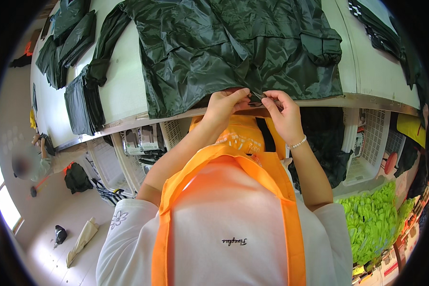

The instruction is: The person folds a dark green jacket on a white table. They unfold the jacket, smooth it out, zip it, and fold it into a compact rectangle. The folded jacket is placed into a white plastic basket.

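Note:
A shiny dark green jacket (190, 62) lies spread on the pale table, its lower hem hanging at the front edge. My left hand (226, 106) pinches the hem near the middle of the jacket, thumb pressed against the fingers. Just to its right, my right hand (283, 114) grips the other side of the hem's front opening between thumb and fingers. The two hands are a short way apart, with the cloth drawn up between them. What exactly lies between the fingertips is too small to make out.
Folded dark green garments (83, 105) lie on the table (121, 97) at the left. More dark clothes (379, 33) are at the right. White plastic baskets (372, 143) stand beneath the edge. A bright green heap (369, 219) sits at lower right. Another person (33, 164) is at far left.

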A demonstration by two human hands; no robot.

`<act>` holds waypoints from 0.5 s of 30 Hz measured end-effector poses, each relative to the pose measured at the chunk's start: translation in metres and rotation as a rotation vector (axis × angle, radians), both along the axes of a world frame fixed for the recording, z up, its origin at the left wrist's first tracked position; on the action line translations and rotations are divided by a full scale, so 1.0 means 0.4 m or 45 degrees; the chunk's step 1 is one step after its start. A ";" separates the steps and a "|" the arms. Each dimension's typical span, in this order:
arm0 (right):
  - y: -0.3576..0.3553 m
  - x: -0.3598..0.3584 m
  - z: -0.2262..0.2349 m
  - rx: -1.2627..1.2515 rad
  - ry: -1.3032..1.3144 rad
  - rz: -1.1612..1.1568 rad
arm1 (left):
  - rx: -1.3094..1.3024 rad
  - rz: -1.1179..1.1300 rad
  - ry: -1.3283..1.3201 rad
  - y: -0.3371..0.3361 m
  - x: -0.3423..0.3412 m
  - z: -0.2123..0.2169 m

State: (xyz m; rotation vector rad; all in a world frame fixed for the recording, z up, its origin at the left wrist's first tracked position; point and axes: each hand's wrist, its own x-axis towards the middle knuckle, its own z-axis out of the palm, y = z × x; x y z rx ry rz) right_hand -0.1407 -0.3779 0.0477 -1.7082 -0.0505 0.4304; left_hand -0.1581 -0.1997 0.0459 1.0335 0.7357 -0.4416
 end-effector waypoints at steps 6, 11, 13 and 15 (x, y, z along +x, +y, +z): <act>0.006 -0.007 -0.014 -0.098 0.037 -0.031 | -0.076 0.088 0.015 -0.003 0.003 0.000; -0.005 0.003 -0.016 0.031 0.106 -0.019 | 0.063 0.014 -0.016 0.001 0.000 0.011; 0.002 0.003 -0.014 0.049 0.032 -0.002 | 0.129 -0.046 -0.054 -0.001 0.003 0.023; 0.011 0.010 -0.018 0.020 -0.076 0.002 | 0.200 -0.086 -0.078 -0.002 0.004 0.029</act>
